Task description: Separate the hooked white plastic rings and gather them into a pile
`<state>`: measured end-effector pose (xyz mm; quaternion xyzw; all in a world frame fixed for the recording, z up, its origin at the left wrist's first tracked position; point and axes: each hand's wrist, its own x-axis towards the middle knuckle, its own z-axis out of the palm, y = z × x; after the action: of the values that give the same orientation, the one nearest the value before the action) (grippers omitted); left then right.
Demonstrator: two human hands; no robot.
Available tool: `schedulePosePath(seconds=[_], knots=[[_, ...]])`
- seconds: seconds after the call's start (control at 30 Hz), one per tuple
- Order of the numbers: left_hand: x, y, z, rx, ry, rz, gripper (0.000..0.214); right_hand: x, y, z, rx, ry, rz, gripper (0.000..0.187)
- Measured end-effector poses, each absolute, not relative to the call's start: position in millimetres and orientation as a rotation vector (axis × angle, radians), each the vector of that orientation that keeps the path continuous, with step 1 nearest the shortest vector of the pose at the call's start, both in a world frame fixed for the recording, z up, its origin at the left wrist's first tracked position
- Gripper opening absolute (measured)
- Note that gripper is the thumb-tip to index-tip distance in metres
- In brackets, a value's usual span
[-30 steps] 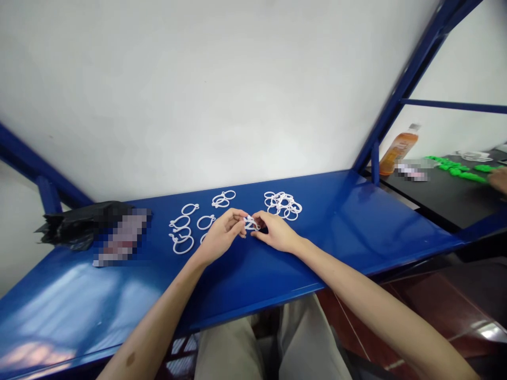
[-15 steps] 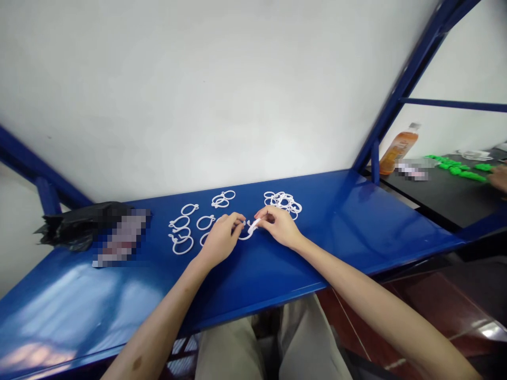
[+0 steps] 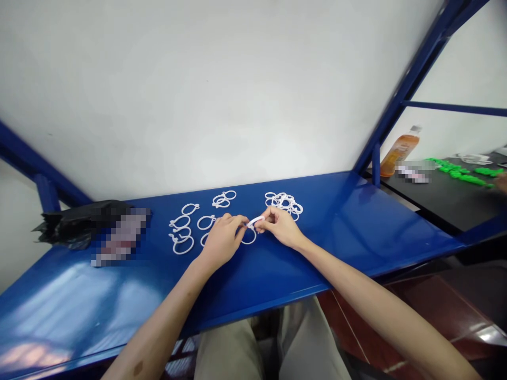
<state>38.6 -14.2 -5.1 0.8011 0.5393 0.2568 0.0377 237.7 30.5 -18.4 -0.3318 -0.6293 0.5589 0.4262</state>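
Between my two hands is a white curtain ring [image 3: 256, 220], tilted up from the table, with its band pinched by the thumb and fingers of my right hand [image 3: 279, 226]. My left hand [image 3: 226, 235] is closed at the ring's left end, fingertips together; the small part they grip is mostly hidden. Just below, a second white ring [image 3: 249, 243] shows as a loop, and I cannot tell whether it is joined to the first. Several white rings with small eyelets [image 3: 182, 245] lie spread left of my left hand. Beyond my right hand sits a heap of white rings [image 3: 284, 202].
The blue table [image 3: 340, 232] meets a white wall [image 3: 222, 95]. At left lie a black plastic bag [image 3: 79, 224] and a blurred packet [image 3: 122, 237]. On a black table at right are a bottle [image 3: 401, 153], green pieces [image 3: 455, 171] and another person's hand [image 3: 502, 182].
My left fingertips have moved right to meet the ring. The ring in my right hand has turned flatter, and the loop below shows more fully. The other person's hand has shifted right.
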Motion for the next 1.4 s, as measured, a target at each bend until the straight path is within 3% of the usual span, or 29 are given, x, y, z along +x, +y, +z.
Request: schedulePosePath(seconds=[0.17, 0.37, 0.53, 0.67, 0.83, 0.93, 1.03, 1.2, 1.4], knots=[[38, -15, -1, 2.432, 1.832, 0.892, 0.026, 239, 32, -18, -0.873, -1.616, 1.284, 0.034], [49, -20, 10, 2.017, 1.52, 0.896, 0.048, 240, 23, -15, -0.705, -1.842, 0.753, 0.028], [46, -19, 7, 1.762, 1.295, 0.982, 0.032, 238, 19, -14, -0.611, -1.966, 0.502, 0.017], [44, -14, 3, 1.633, 1.292, 1.094, 0.031, 237, 16, -12, -0.624, -1.976, 0.531, 0.008], [41, -10, -1, 1.562, 1.496, 1.269, 0.03, 234, 17, -15, -0.754, -1.856, 0.809, 0.025], [42, -11, -1, 1.604, 1.537, 1.27, 0.028, 232, 19, -19, -0.828, -1.856, 0.931, 0.029], [45, -14, -1, 1.761, 1.569, 1.216, 0.025, 231, 19, -22, -0.831, -1.896, 0.939, 0.019], [51, -19, -8, 2.173, 1.612, 1.183, 0.012, 234, 14, -22, -0.828, -2.022, 0.702, 0.014], [50, -23, -16, 2.514, 1.636, 1.179, 0.017, 237, 12, -24, -0.682, -2.155, 0.365, 0.017]])
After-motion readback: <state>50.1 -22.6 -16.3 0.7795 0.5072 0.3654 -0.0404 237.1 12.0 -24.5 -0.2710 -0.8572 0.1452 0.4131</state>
